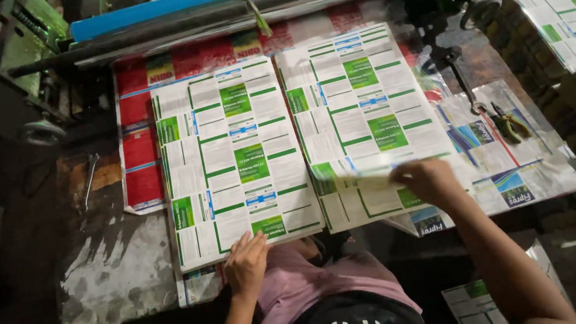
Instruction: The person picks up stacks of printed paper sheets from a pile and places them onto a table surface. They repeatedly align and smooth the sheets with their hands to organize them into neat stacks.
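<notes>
1. While the left hand [246, 261] lies flat and open on the left paper stack [231, 157], the right hand [429, 180] pinches a sheet's corner on the right paper stack [361, 116].
2. Both stacks sit side by side on the table [112, 270].
3. Pliers [509, 123] lie nearby.

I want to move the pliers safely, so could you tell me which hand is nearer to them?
Right. The right hand lifts a sheet corner just left of the pliers; the left hand rests on the left stack, much farther away.
</notes>
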